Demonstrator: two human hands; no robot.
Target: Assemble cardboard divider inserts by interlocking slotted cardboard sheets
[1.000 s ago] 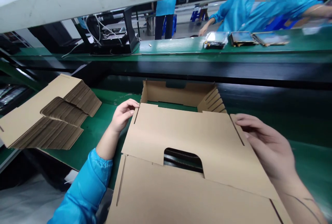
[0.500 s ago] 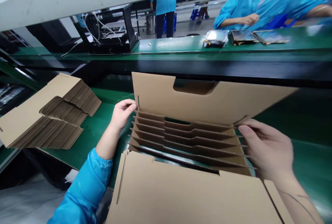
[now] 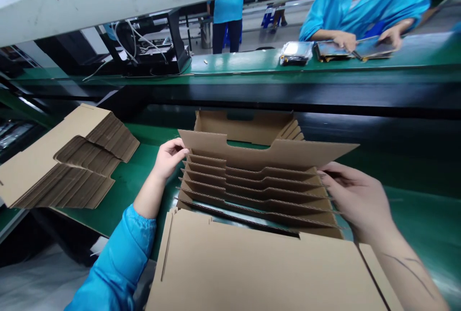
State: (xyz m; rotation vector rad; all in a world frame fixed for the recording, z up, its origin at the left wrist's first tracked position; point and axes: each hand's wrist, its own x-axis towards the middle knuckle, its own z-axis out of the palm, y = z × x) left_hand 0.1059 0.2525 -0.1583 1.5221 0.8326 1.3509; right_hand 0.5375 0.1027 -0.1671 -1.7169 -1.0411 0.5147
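Flat, tan cardboard panel, notched along its top edge, tilted at center.
The left hand at nine o'clock and the right hand at four pinch its lower ends; it shows less face than half a second ago, uncovering a cardboard frame toward twelve. Corrugated dividers split the slotted grid into narrow bays.

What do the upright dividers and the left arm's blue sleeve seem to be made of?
Dividers: probably corrugated cardboard, matt brown; their thin edges look finely ribbed. Blue sleeve: perhaps synthetic cloth, faintly shiny, as its highlights and wrinkles suggest.
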